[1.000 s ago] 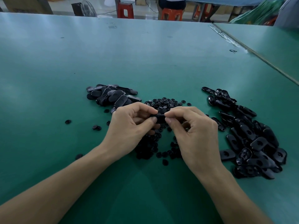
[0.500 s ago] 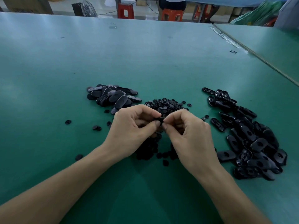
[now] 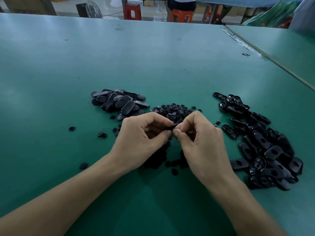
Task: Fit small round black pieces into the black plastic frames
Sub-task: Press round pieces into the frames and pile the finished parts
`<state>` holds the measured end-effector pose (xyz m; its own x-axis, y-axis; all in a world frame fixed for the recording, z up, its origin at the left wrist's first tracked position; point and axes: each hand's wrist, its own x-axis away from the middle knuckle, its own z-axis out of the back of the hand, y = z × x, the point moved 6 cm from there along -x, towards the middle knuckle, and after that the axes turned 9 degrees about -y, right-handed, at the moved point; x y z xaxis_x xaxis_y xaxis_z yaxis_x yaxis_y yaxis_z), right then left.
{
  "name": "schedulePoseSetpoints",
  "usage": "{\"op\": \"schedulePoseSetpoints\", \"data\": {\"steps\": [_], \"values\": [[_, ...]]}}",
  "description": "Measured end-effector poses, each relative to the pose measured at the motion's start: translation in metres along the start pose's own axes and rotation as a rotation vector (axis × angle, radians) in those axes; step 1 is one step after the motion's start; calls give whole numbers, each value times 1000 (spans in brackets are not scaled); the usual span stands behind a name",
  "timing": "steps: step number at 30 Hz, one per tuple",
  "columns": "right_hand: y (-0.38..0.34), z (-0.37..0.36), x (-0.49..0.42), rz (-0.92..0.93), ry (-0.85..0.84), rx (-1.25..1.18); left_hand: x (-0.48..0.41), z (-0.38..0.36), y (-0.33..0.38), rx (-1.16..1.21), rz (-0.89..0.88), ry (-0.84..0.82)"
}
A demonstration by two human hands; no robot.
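Observation:
My left hand (image 3: 144, 138) and my right hand (image 3: 202, 142) meet fingertip to fingertip over the middle of the green table (image 3: 153, 62). Together they pinch one black plastic frame (image 3: 171, 127), mostly hidden by the fingers. A heap of small round black pieces (image 3: 173, 111) lies just beyond and beneath the hands. To the right spreads a pile of black frames with open holes (image 3: 265, 145). At the left back sits a pile of smooth oval black frames (image 3: 119, 102).
Stray round pieces (image 3: 102, 134) dot the table left of my hands, one near my left forearm (image 3: 83, 165). A seam (image 3: 265, 55) divides this table from another on the right. Red stools (image 3: 132, 11) and a fan (image 3: 92, 8) stand past the far edge.
Both hands have drawn closer together and slightly nearer me, fingers curling tighter around the frame between them. The piles have not moved.

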<state>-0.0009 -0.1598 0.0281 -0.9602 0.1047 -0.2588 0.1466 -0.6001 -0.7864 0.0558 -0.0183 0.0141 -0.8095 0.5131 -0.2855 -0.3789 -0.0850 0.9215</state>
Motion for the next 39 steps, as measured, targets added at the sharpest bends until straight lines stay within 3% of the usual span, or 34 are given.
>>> {"op": "schedulePoseSetpoints", "data": {"steps": [6, 12, 16, 23, 29, 39], "values": [[0, 3, -1, -21, 18, -6, 2, -2, 5, -58, -52, 10], [1, 5, 0, -43, 107, -16, 5, -3, 14, -343, -140, 54], [2, -3, 0, -46, 48, -105, 7, -1, 18, -433, -159, 114], [-2, -2, -3, 25, -11, -163, 3, 4, 9, -360, -87, 153], [-2, 4, -6, 62, 6, -6, -1, 3, 1, -79, -23, 65], [6, 7, -9, 33, -59, -113, -4, 3, -3, 89, 44, 29]]}}
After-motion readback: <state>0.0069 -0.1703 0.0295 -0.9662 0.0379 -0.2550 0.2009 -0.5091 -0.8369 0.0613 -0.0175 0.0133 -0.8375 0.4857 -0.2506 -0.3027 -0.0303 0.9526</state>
